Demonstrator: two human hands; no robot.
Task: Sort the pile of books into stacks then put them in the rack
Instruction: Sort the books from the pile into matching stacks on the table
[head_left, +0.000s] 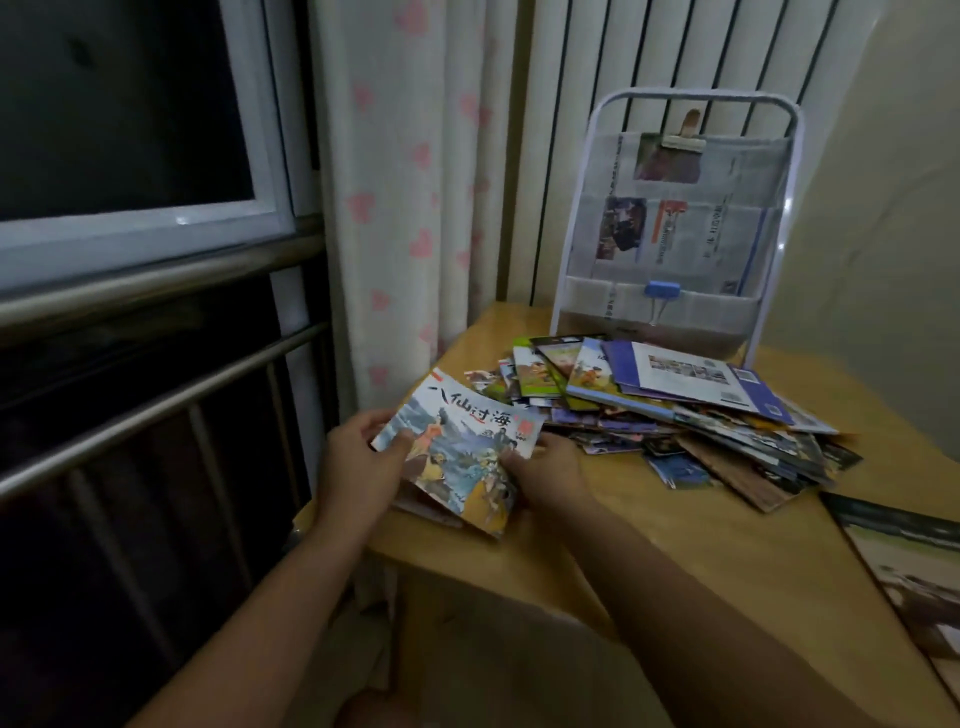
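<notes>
A thin picture book (457, 447) with a blue-grey illustrated cover and black characters lies on a small stack at the table's near left corner. My left hand (358, 457) grips its left edge, thumb on the cover. My right hand (545, 467) holds its right edge, thumb on top. A loose pile of books (675, 410) sprawls across the table's middle, a purple-edged one uppermost. Behind the pile stands a white-framed rack (675, 223) with mesh pockets holding papers and clips.
The wooden table (727, 545) is small, its near left edge under my hands. A large picture book (914, 566) lies at the right edge. To the left are a curtain (405, 182), window rails (156, 405) and a radiator behind the rack.
</notes>
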